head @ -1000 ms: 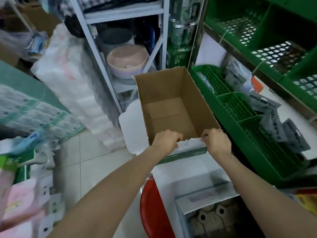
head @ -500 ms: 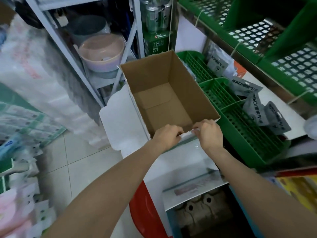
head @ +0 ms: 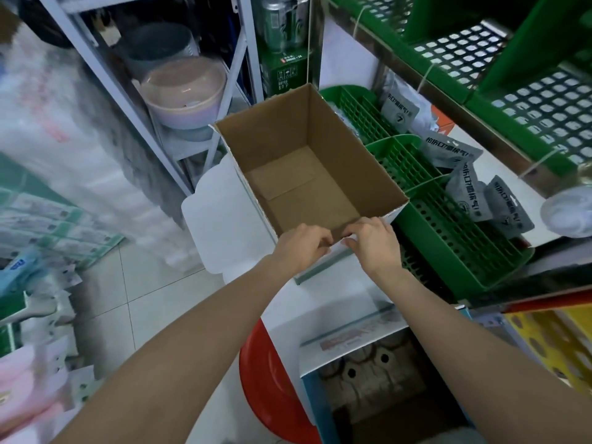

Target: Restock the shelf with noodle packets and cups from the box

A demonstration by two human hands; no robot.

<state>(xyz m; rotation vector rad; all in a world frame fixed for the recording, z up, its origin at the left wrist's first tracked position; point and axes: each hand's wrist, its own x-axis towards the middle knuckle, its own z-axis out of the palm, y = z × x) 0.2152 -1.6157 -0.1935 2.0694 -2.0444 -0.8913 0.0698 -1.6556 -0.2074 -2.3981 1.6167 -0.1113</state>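
Observation:
An open cardboard box (head: 349, 165) with a bare brown inside stands in front of me; nothing lies in it. My left hand (head: 302, 248) and my right hand (head: 373, 243) both grip its near rim, close together, fingers curled over the edge. A white flap (head: 217, 219) hangs out on the box's left side. To the right is the green shelf (head: 455, 238) with slotted compartments. Several grey packets (head: 464, 190) lie along the shelf's far side.
A second open box (head: 378, 382) with cup lids showing sits below my arms, beside a red stool (head: 272, 395). A white metal rack (head: 134, 100) with a pink basin (head: 185, 91) stands behind. Wrapped paper goods (head: 64, 149) pile up on the left over the tiled floor.
My two hands have slid toward each other along the box's near rim, from its corners to the middle. The view has shifted so the box sits higher in frame.

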